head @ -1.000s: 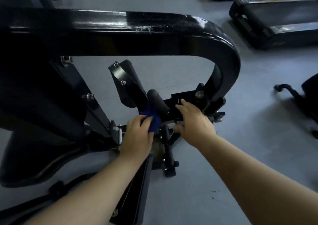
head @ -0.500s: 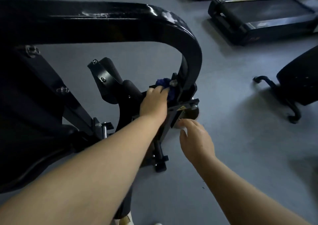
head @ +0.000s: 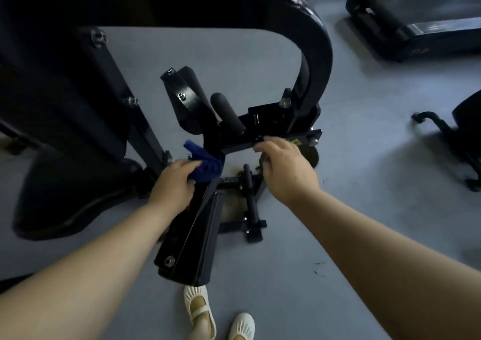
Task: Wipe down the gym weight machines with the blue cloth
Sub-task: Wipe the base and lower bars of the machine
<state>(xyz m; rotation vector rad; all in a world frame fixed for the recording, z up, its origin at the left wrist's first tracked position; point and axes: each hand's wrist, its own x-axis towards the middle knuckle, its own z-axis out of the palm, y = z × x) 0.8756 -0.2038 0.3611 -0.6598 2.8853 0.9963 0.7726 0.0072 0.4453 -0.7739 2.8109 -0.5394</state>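
Note:
A black weight machine [head: 316, 53] fills the upper left, with a thick curved frame tube arching over a low base. My left hand [head: 174, 181] is shut on the bunched blue cloth [head: 204, 161] and presses it against a slanted black bar low on the machine. A black foam roller [head: 226, 110] stands just above the cloth. My right hand [head: 285, 166] rests with curled fingers on the edge of a flat black bracket [head: 289, 138] at the foot of the curved tube. A black padded seat [head: 62, 183] lies at the left.
Grey floor [head: 364, 196] spreads to the right and below. A black treadmill [head: 416, 17] lies at the upper right, and a dark machine foot [head: 437, 126] reaches in from the right edge. My feet in white shoes [head: 200, 311] stand at the bottom centre.
My left hand has pulled the cloth back from the bolt by the curved tube down and left to the slanted bar. My right hand has risen from the floor side onto the flat bracket.

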